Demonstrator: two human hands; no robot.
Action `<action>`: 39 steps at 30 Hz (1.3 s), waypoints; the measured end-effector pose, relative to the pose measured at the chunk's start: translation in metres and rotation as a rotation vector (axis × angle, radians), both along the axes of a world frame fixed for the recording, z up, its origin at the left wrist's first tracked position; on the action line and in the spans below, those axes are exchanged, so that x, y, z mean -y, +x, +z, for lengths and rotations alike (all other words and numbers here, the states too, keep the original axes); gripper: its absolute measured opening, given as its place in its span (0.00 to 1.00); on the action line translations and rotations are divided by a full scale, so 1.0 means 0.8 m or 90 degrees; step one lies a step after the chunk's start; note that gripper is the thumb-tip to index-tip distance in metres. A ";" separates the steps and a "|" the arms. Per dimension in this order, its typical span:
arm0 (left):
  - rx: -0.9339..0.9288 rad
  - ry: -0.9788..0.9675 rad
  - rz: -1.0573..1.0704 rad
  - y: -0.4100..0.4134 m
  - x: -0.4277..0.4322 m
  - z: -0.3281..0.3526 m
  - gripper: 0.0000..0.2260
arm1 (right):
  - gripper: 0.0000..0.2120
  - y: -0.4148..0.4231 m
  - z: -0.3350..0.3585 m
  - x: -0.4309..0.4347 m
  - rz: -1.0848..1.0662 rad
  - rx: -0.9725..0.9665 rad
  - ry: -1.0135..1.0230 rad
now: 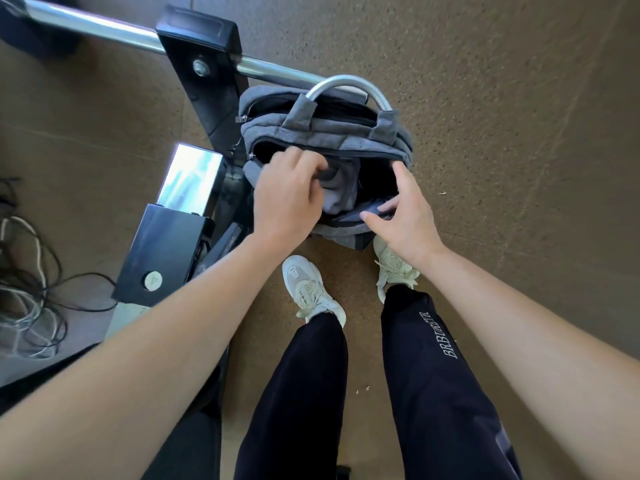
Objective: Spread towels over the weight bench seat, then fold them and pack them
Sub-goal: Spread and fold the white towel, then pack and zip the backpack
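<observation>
A grey backpack [332, 133] with a silver handle stands on the floor in front of my feet, its main compartment unzipped. A grey towel [341, 192] lies bunched inside the opening. My left hand [287, 199] is shut on the towel at the compartment's left side. My right hand [403, 213] holds the backpack's front flap, thumb and fingers pinching the near edge of the opening. The weight bench seat is out of sight; only its black frame [204, 81] shows at the left.
A chrome bar [104, 27] runs across the top left through the black frame. A shiny metal block [190, 178] and a black bracket [162, 254] sit left of the backpack. Tangled cables [27, 282] lie at the far left. Brown carpet surrounds everything.
</observation>
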State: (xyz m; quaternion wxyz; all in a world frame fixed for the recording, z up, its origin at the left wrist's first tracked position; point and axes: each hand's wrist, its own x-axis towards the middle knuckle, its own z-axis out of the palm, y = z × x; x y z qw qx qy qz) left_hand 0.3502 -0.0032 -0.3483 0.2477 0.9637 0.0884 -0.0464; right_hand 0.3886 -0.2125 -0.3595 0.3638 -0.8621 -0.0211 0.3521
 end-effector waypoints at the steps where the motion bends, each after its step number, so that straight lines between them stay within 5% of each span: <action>1: 0.025 0.026 0.060 -0.002 -0.005 0.004 0.12 | 0.42 0.001 0.001 0.000 -0.006 0.014 0.003; 7: -0.148 0.031 0.116 0.012 -0.037 -0.001 0.35 | 0.32 0.007 0.017 -0.006 0.008 0.073 -0.028; 12: -0.183 0.009 0.123 0.022 -0.051 -0.002 0.27 | 0.42 0.030 0.031 -0.027 0.093 0.283 -0.105; 14: -0.174 -0.032 0.113 0.017 -0.060 -0.003 0.21 | 0.43 0.050 0.028 -0.040 0.099 0.274 -0.105; 19: -0.149 -0.053 -0.015 -0.012 -0.092 -0.008 0.15 | 0.12 0.072 0.016 -0.049 0.224 0.282 -0.016; 22: -0.148 -0.079 -0.038 -0.023 -0.104 -0.009 0.13 | 0.13 0.058 0.013 -0.038 0.345 0.270 -0.040; 26: -0.106 -0.194 0.137 -0.019 -0.101 -0.006 0.17 | 0.18 0.059 0.010 -0.038 0.334 0.286 -0.100; 32: -0.352 -0.472 0.413 -0.009 -0.109 -0.030 0.22 | 0.06 0.091 0.008 -0.053 0.202 0.253 -0.118; 39: -0.457 -0.546 0.443 0.005 -0.134 -0.034 0.23 | 0.04 0.101 0.017 -0.058 0.099 0.229 -0.130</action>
